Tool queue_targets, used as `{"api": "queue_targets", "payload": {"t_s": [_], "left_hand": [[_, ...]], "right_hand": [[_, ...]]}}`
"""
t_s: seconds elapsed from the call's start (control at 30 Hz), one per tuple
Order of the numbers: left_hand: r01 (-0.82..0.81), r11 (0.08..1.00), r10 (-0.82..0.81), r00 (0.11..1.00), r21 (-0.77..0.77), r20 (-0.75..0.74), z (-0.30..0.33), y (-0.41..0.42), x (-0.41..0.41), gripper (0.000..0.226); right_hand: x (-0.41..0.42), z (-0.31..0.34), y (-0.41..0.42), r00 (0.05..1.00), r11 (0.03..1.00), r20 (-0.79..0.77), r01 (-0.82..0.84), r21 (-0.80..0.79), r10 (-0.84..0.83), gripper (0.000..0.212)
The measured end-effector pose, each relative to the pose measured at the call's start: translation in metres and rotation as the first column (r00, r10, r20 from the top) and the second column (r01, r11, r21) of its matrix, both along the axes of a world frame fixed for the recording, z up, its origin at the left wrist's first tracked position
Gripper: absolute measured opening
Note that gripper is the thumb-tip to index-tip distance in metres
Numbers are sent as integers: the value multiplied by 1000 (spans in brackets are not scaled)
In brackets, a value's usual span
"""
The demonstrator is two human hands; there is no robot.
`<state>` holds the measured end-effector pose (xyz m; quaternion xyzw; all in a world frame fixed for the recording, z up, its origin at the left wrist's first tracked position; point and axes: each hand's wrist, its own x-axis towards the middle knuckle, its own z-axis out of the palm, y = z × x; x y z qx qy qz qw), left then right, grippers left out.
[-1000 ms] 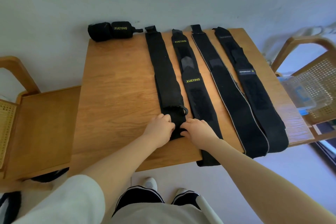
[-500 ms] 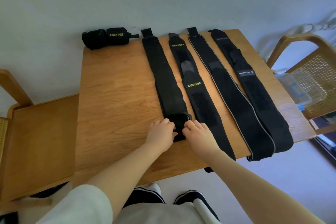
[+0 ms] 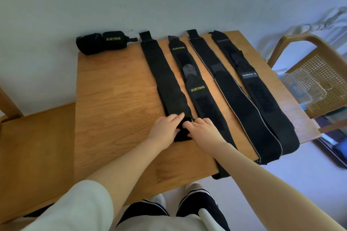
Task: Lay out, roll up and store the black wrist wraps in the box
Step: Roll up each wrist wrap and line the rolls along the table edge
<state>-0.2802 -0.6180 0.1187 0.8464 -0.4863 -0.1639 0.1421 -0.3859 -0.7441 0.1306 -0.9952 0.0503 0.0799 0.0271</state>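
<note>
Four black wrist wraps lie flat side by side on the wooden table. On the leftmost wrap, the near end is rolled into a short bundle. My left hand and my right hand hold this bundle from either side, fingers laid over its top. To its right lie a wrap marked XUEYING, a grey-edged wrap and a fourth wrap. These three hang over the near table edge. Two rolled wraps sit at the back left corner. The clear plastic box rests on the chair to the right.
A cane-seat wooden chair stands right of the table and carries the box. A lower wooden surface adjoins the table on the left. A pale wall runs behind the table's far edge.
Both hands have moved a little farther up the leftmost wrap, and its rolled near end has grown. The camera has tilted, so the table sits lower in view.
</note>
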Motion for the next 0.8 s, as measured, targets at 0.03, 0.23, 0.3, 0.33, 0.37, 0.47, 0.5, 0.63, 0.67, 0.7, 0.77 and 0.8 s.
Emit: {"api": "queue_targets", "payload": {"t_s": [0.03,0.23,0.3,0.33,0.37,0.47,0.5,0.63,0.67,0.7,0.77,0.8], "left_hand": [[36,999,-36,999,20,-41,-1,0,3,44],[97,994,-92,992,59,-88,2,0,12,39],[92,993,-84,990,69,-110,4,1,9,41],[89,993,-79,989,79,-124,4,1,8,42],[89,992,-77,989,91,-127,4,2,8,43],[31,994,-19,992,101,-122,5,-2,10,44],[-16,996,29,990,90,-137,5,-4,10,43],[-83,994,91,989,70,-116,5,-9,6,28],[-105,992,113,986,70,-119,5,-9,5,27],[-131,989,138,983,67,-122,4,-9,5,27],[-181,982,187,974,53,-126,3,-10,5,28],[-202,978,207,969,46,-134,2,-10,5,28]], "right_hand": [[0,-1,-1,1000,1000,6,6,-6,-6,34],[-10,-10,-3,997,998,79,-3,-60,8,33],[-5,-9,-7,999,997,45,9,75,-12,30],[2,-8,-11,999,989,-19,31,145,-29,32],[10,-7,-16,997,984,-77,41,176,-27,35],[31,-3,-26,977,960,-211,83,269,-25,37],[36,-1,-29,972,941,-229,127,314,-55,35],[53,3,-37,951,897,-284,227,380,-121,26],[53,4,-36,962,937,-258,167,305,-88,23],[52,5,-34,981,973,-191,70,221,-28,23],[41,4,-29,983,982,-83,-152,113,162,32],[35,3,-29,969,968,-74,-226,106,234,38]]}}
